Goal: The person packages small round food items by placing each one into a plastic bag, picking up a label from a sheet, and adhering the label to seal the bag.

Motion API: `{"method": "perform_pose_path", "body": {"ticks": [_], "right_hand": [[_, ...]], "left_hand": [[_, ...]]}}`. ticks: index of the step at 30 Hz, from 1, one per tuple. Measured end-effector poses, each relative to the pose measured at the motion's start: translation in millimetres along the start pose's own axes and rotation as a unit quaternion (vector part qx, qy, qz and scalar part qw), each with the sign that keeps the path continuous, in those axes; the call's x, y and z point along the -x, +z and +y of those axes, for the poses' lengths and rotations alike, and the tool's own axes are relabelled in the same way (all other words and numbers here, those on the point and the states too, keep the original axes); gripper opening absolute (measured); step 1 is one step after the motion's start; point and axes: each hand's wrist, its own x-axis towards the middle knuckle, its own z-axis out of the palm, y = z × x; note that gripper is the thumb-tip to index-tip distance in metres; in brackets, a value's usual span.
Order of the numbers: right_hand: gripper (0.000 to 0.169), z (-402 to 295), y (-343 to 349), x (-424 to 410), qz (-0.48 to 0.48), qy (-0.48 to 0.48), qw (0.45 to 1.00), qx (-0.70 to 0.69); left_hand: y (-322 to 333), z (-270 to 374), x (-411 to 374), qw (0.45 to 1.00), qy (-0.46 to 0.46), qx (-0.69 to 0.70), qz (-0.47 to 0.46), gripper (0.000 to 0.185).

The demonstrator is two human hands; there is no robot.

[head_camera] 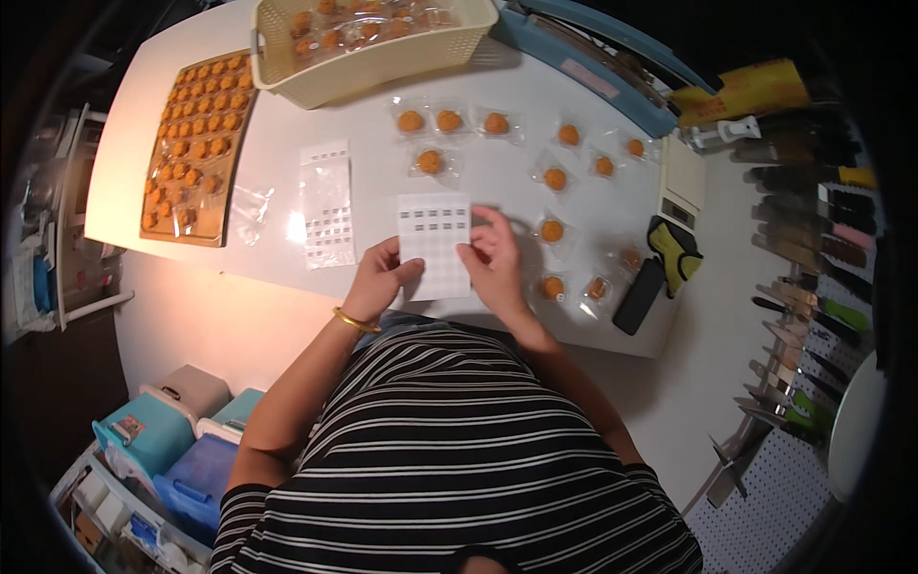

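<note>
A white sheet of small printed stickers (pixel 434 265) is held up over the table's near edge. My left hand (pixel 380 276) grips its left side, thumb on the front. At the right side, my right hand (pixel 495 262) pinches the sheet's edge between thumb and fingers. Beyond and to the right lie several orange-brown round baked pieces in clear packets, such as one packet (pixel 429 162) just above the sheet and another (pixel 551 231) right of my right hand. A second sticker sheet in a clear sleeve (pixel 328 194) lies to the left.
A wooden tray (pixel 233 154) with rows of orange pieces stands at the left. A cream plastic basket (pixel 373 68) holds more packets at the back. On the right are a blue container (pixel 574 64), a kitchen scale (pixel 681 179), a black phone-like object (pixel 638 296) and wall-hung knives (pixel 839 316).
</note>
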Motion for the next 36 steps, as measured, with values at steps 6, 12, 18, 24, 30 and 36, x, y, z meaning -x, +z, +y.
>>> {"method": "perform_pose_path", "body": {"ticks": [6, 12, 18, 24, 30, 36], "right_hand": [[0.053, -24.6, -14.7, -11.5, 0.023, -0.233, 0.933, 0.275], [0.049, -64.9, 8.7, -15.9, -0.009, -0.320, 0.886, 0.334], [0.041, -75.5, 12.2, -12.7, -0.008, -0.325, 0.862, 0.389], [0.038, -82.5, 10.6, -6.3, -0.038, -0.326, 0.860, 0.392], [0.033, -70.5, 15.2, -6.5, -0.032, -0.344, 0.874, 0.342], [0.021, -66.3, 31.2, 0.2, -0.023, -0.361, 0.878, 0.313]], "left_hand": [[9.9, 5.4, -7.3, 0.996, 0.061, -0.060, 0.033, 0.027], [12.9, 19.4, 1.6, 0.998, 0.062, -0.027, 0.015, 0.028], [15.4, 36.1, 4.7, 0.996, 0.081, -0.036, 0.016, 0.025], [17.2, 39.6, 7.8, 0.998, 0.036, -0.039, 0.028, 0.018], [23.5, 61.4, 12.5, 0.997, 0.018, -0.073, 0.029, 0.014], [0.1, 49.0, 7.1, 0.996, 0.065, -0.061, 0.001, 0.026]]}}
